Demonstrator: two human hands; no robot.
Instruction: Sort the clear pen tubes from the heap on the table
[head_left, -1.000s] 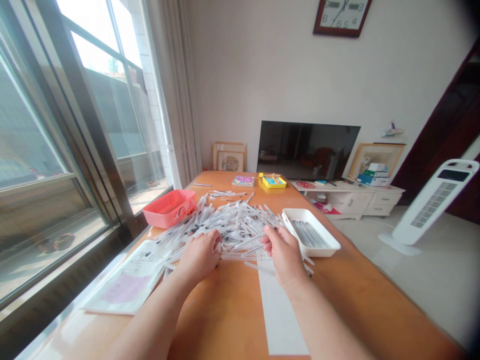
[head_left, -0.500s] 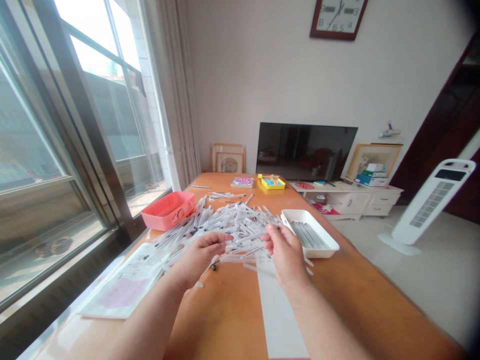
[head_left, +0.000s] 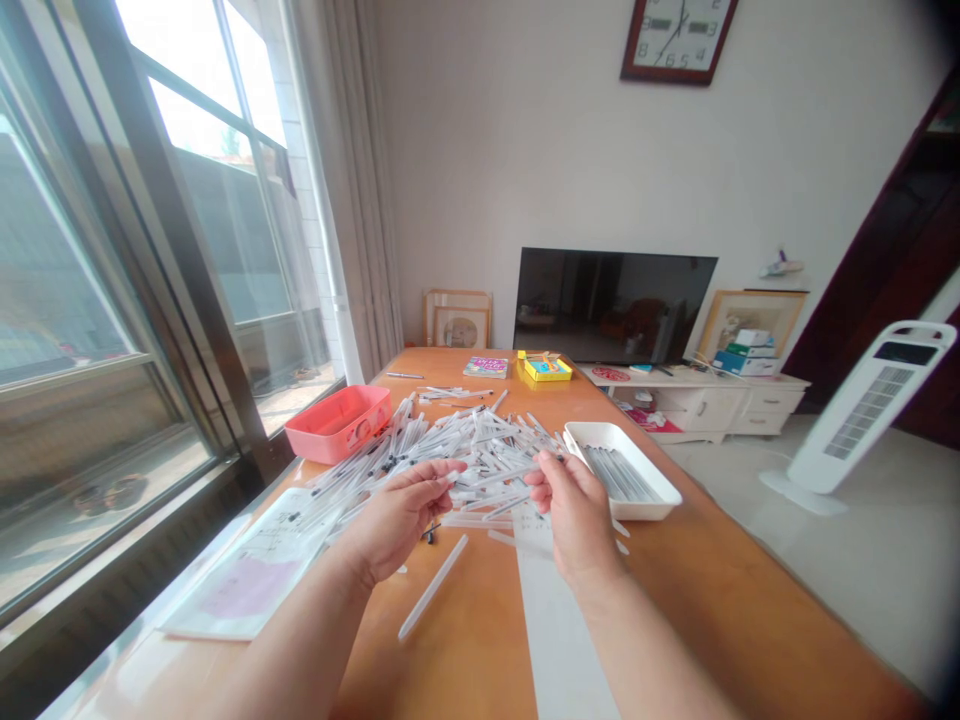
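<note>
My right hand (head_left: 574,512) is closed in a pinch on one end of a slim translucent pen barrel (head_left: 504,475), which points toward my left hand. My left hand (head_left: 405,508) has thumb and forefinger pressed together at the barrel's other end; what exactly lies between those fingertips is too small to make out. Beyond both hands spreads a large heap of clear pen parts (head_left: 480,440), some with black ends. A single whitish pen barrel (head_left: 433,588) lies slanted on the table, nearer to me than my left hand.
A pink bin (head_left: 337,440) stands left of the heap, and a white tray (head_left: 664,500) with a row of grey pen pieces is at right. A printed bag (head_left: 247,585) lies front left, a paper strip (head_left: 559,620) front right. Farther back are a yellow box (head_left: 551,373) and a booklet (head_left: 486,367).
A whitish pen barrel now lies on the bare wood near my left hand, where none lay before. Both hands keep nearly the same places, and the view has shifted slightly.
</note>
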